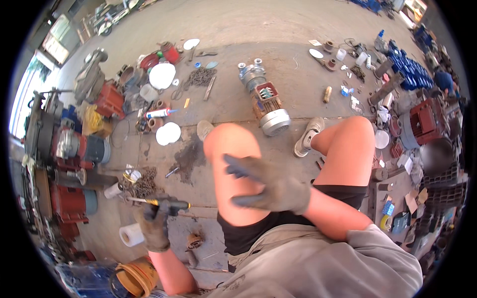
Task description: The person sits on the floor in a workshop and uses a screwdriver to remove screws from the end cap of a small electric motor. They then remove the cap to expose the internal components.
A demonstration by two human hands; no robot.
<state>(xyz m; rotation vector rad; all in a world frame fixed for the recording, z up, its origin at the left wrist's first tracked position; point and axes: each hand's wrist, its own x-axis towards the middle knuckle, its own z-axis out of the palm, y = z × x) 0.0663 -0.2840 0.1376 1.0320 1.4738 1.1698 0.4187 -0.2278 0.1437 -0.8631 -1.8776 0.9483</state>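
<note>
My left hand point(155, 226), in a brown-grey work glove, is closed around the black and yellow handle of a screwdriver point(171, 205). Its shaft points left, over a heap of chain point(143, 183) on the floor. In front of my body, my gloved right hand point(278, 188) is held over my thigh with its fingers spread; nothing shows in them. The hand is slightly blurred. Beyond my knees, between my feet, lies an electric motor with a pump head point(266, 102). Its terminal box point(266, 93) is uncovered, showing the contacts inside.
Red motors point(69, 203) and metal parts line the left side. A roll of white material point(131, 235) and an orange bucket point(136, 278) stand near my left arm. Sealant tube point(158, 113), white lids point(162, 76) and a hammer-like tool point(328, 94) lie around. Another red motor point(422, 124) sits right.
</note>
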